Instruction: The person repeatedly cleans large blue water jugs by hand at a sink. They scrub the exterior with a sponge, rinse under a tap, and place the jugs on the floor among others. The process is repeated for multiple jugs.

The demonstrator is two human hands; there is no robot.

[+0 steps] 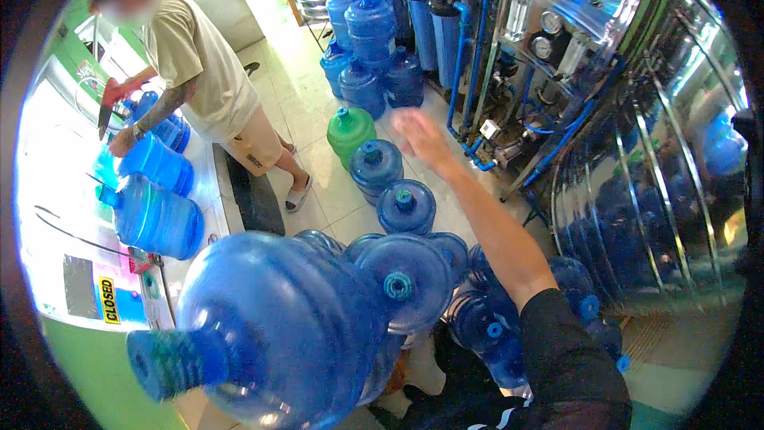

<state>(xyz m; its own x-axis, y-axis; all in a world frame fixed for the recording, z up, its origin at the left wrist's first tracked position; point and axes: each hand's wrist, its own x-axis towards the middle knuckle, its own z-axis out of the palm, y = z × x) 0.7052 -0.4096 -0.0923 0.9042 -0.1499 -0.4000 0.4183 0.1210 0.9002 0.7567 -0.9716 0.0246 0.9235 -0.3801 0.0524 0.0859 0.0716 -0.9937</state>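
Note:
My right hand reaches out with nothing in it, blurred, fingers extended. In the picture it is nearest to a green water jug and a blue jug on the floor. My left hand is out of view. A large blue five-gallon water jug lies tilted in the foreground, its capped neck pointing left; what supports it is hidden. Just beyond it a capped blue jug stands upright. Another capped blue jug stands farther along the row.
At the left a person handles blue jugs lying on a counter. Stacked jugs stand at the back near blue filter housings. A ribbed steel tank fills the right. More jugs crowd beside my body.

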